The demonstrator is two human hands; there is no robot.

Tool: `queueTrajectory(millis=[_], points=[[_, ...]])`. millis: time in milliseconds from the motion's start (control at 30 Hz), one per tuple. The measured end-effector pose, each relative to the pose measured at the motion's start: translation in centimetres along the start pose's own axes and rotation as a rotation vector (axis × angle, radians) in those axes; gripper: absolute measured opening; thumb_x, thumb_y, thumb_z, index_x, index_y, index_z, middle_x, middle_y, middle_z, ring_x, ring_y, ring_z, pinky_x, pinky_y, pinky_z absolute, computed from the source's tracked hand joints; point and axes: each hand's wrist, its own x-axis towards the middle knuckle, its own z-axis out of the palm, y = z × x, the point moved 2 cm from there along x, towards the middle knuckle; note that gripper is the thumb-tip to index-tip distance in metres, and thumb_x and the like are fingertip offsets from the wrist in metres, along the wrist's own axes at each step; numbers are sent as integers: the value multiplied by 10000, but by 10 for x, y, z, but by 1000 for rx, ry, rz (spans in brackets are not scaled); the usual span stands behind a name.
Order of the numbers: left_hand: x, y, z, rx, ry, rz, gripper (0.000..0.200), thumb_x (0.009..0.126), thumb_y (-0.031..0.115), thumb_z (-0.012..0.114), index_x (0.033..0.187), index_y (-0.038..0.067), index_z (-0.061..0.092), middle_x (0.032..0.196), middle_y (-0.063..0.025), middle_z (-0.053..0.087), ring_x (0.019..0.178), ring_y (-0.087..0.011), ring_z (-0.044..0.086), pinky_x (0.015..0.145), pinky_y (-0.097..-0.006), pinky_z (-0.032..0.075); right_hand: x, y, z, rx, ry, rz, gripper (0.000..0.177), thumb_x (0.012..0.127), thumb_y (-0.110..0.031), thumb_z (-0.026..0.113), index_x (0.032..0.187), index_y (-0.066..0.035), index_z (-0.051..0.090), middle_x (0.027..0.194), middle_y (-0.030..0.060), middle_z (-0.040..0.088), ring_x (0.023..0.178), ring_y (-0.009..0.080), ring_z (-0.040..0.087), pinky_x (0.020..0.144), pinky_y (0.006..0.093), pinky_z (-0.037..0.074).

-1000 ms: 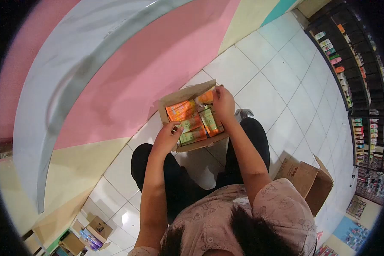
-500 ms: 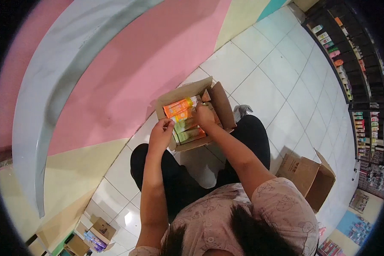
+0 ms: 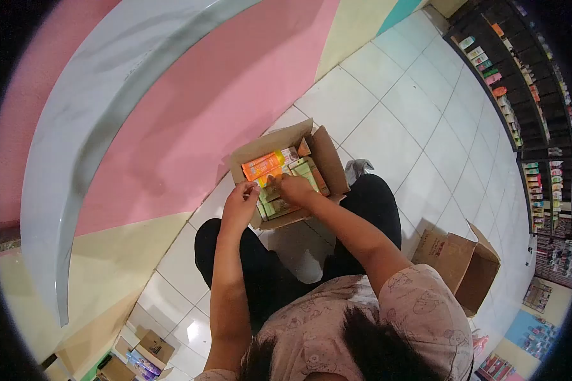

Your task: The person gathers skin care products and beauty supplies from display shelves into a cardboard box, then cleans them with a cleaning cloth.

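Right hand (image 3: 293,190) is hovering over pale-green flat tubes (image 3: 304,169) inside brown cardboard box (image 3: 268,141), left hand (image 3: 239,202) at its edge; can't tell whether fingers are gripping.

- It's a shop we're in!
- Black shelves (image 3: 502,60) down the right side, row upon row of bright goods (image 3: 492,78)!
- Lower right, a blue panel (image 3: 520,332) dotted with small wares (image 3: 541,338), perhaps hung packets; the edge blurs them.
- On the tiles (image 3: 400,108), a box (image 3: 329,159) of tubes (image 3: 260,166), a carton (image 3: 433,249) to the right.

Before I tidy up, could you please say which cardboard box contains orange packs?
The box under the right hand: orange packs show there, none in other boxes.
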Motion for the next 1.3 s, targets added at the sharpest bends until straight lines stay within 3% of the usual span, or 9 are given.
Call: queueTrajectory(millis=[267,767,833,900,967,1000,1033,1100,1300], points=[[2,-4,0,4,12,8,299,896,257,590,1072,17,612,944,-142,648,866,-226,623,796,-332,480,1,55,-58,234,760,355,274,787,-118,634,1031,-27,552,1027,194,538,862,380,589,734,465,488],[-7,2,-10,-56,253,134,224,915,221,571,1008,28,635,848,-128,636,786,-217,614,744,-334,480,-63,54,-117,669,861,501,309,869,-291,597,935,8,639,915,208,656,863,363,632,755,418,488],[-19,-13,-4,81,221,192,228,909,187,560,1082,50,617,941,-146,634,877,-262,622,804,-359,484,-90,30,-148,386,834,388,406,833,-366,619,995,6,612,785,210,610,755,390,590,710,467,467],[-34,-7,-4,144,-28,139,254,913,145,524,1145,56,580,984,-132,630,921,-258,619,840,-357,480,-90,33,-143,756,709,543,416,799,-364,622,974,12,603,811,233,596,799,395,574,710,506,450],[-66,42,-2,-50,-77,136,291,927,140,496,1201,48,531,1115,-132,573,1071,-247,555,928,-340,434,-85,35,-114,599,718,369,502,898,-448,474,894,35,614,855,247,621,809,391,603,697,469,459],[-81,69,-2,-320,-90,168,338,926,157,502,1248,56,496,1190,-156,529,1153,-271,504,993,-357,383,-104,4,-155,918,362,510,577,931,-506,402,869,22,626,874,218,635,832,329,616,720,440,462],[-103,115,-9,-193,18,337,406,927,146,504,1318,61,439,1283,-183,477,1219,-296,455,1028,-365,346,-123,-45,-195,1457,310,670,576,952,-534,361,985,-20,621,999,153,641,929,242,596,782,412,451],[-150,222,-25,-132,117,573,496,949,243,449,1388,33,353,1368,-200,413,1291,-334,375,1080,-424,256,-167,-116,-254,1735,196,542,566,959,-543,347,1146,-50,555,1132,94,599,1033,181,547,856,373,438],[-250,406,-98,36,323,911,653,901,384,445,1422,17,302,1405,-220,374,1322,-388,317,1084,-465,211,-257,-232,-434,2072,-90,301,580,965,-535,343,1258,-50,463,1198,93,559,1121,188,505,923,366,423]])
